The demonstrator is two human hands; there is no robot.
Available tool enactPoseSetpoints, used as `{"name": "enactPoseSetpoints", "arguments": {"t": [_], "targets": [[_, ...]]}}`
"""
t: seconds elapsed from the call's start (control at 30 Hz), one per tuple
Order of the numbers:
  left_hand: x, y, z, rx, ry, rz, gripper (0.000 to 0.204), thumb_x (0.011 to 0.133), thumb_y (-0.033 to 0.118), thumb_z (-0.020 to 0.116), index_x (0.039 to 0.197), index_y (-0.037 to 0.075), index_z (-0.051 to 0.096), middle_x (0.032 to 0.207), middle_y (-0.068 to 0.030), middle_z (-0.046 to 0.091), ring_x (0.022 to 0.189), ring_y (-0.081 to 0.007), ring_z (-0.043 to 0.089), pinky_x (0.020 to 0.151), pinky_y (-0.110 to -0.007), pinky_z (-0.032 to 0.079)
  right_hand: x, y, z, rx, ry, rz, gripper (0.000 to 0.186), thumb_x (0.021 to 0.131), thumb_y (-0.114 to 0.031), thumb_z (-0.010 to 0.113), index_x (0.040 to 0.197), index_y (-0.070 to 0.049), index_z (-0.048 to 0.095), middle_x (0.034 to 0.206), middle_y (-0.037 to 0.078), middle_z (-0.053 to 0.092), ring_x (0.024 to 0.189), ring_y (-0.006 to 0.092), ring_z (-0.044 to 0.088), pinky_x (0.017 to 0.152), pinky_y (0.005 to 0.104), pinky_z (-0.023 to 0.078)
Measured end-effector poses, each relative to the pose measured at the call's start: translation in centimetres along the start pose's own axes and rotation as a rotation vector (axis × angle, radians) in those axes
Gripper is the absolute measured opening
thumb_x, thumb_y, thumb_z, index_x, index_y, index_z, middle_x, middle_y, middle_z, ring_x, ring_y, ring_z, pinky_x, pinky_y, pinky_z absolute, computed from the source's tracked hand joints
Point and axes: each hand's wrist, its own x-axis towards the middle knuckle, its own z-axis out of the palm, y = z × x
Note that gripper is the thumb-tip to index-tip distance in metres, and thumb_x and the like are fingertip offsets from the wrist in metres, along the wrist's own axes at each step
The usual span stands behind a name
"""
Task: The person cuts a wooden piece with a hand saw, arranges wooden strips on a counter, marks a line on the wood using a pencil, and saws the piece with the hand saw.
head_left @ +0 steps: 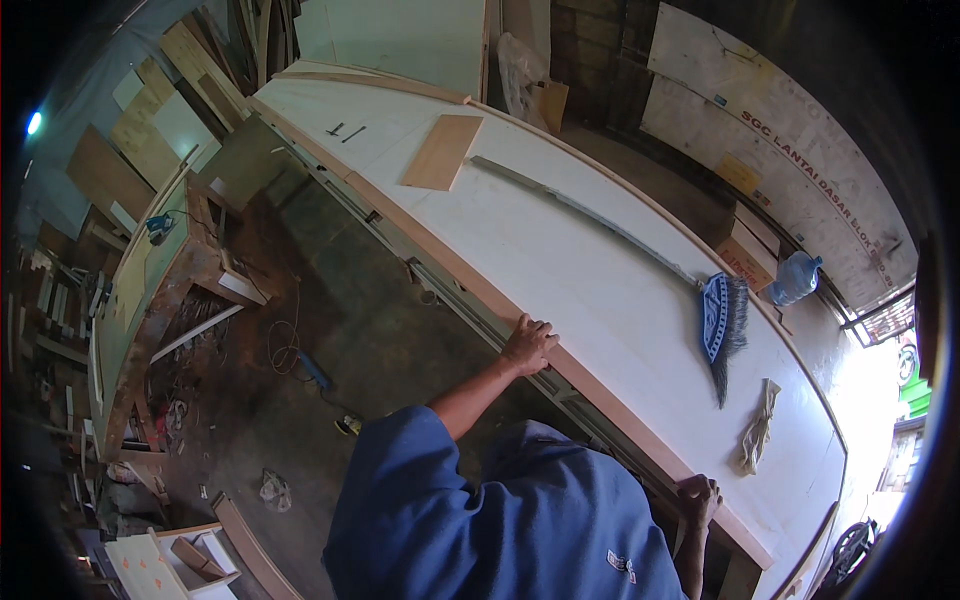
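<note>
My left hand (pixel 530 345) grips a long pale wooden edge strip (pixel 440 258) along the near side of a large white board (pixel 600 350). Further right along that strip, my right hand (pixel 699 497) is closed over the edge, fingers curled. On the board lie a broom with a long handle and dark bristles (pixel 730 325), a crumpled pale cloth (pixel 760 425), a small rectangular wooden panel (pixel 440 150), and two small dark items (pixel 350 133) too small to make out.
A workbench (pixel 185 270) with a teal power tool (pixel 158 226) stands left. Corded tools (pixel 313 368) and scraps lie on the floor. Boards (pixel 135 155) lean at upper left. Behind the board are a cardboard box (pixel 742 250), a blue water jug (pixel 793 278) and a white panel (pixel 760 110).
</note>
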Motion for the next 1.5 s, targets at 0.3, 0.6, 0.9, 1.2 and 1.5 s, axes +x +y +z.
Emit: {"name": "enactPoseSetpoints", "arguments": {"t": [0.3,0.6,0.9,1.2,1.5], "targets": [[-0.2,-0.2,0.3,-0.010,0.029,-0.008,0.059,0.070,0.040,0.085,0.121,0.016,0.068,0.117,-0.0069,0.063,0.119,-0.0209,0.057,0.106,-0.047,0.033,0.3,-0.2,0.1,0.011,0.000,0.003,0.044,0.063,-0.028,0.083,0.104,-0.019,0.069,0.107,0.006,0.064,0.109,0.0316,0.059,0.094,0.0516,0.043],[-0.2,-0.6,0.3,-0.036,0.042,-0.012,0.057,0.069,0.039,0.085,0.119,0.017,0.069,0.115,-0.0062,0.063,0.118,-0.0209,0.058,0.105,-0.047,0.033,0.7,-0.3,0.0,0.002,-0.036,0.010,0.047,0.061,-0.027,0.087,0.104,-0.019,0.069,0.107,0.006,0.064,0.111,0.0313,0.058,0.095,0.0519,0.042],[1.6,0.3,1.9,-0.119,0.112,0.032,0.061,0.066,0.041,0.087,0.119,0.015,0.070,0.118,-0.0124,0.062,0.123,-0.0295,0.055,0.109,-0.051,0.034,1.0,4.0,2.5,0.028,0.059,-0.088,0.044,0.069,-0.027,0.081,0.109,-0.015,0.069,0.115,0.011,0.066,0.107,0.0340,0.060,0.092,0.0501,0.048],[-1.1,-12.5,6.3,-0.753,0.765,-1.004,0.075,0.073,0.030,0.090,0.124,-0.013,0.056,0.115,-0.0258,0.061,0.099,-0.0314,0.062,0.092,-0.044,0.054,3.0,5.1,5.0,0.631,0.283,1.232,0.075,0.076,-0.047,0.083,0.128,0.000,0.056,0.137,0.023,0.055,0.132,0.0365,0.051,0.110,0.0483,0.044],[2.1,-9.7,1.8,-0.974,0.416,-1.103,0.072,0.075,0.034,0.086,0.123,-0.012,0.057,0.116,-0.0254,0.060,0.100,-0.0317,0.061,0.090,-0.045,0.054,3.2,-0.4,3.5,0.914,0.638,1.575,0.098,0.063,-0.054,0.088,0.132,0.003,0.048,0.138,0.029,0.052,0.130,0.0417,0.053,0.108,0.0473,0.047]]}}
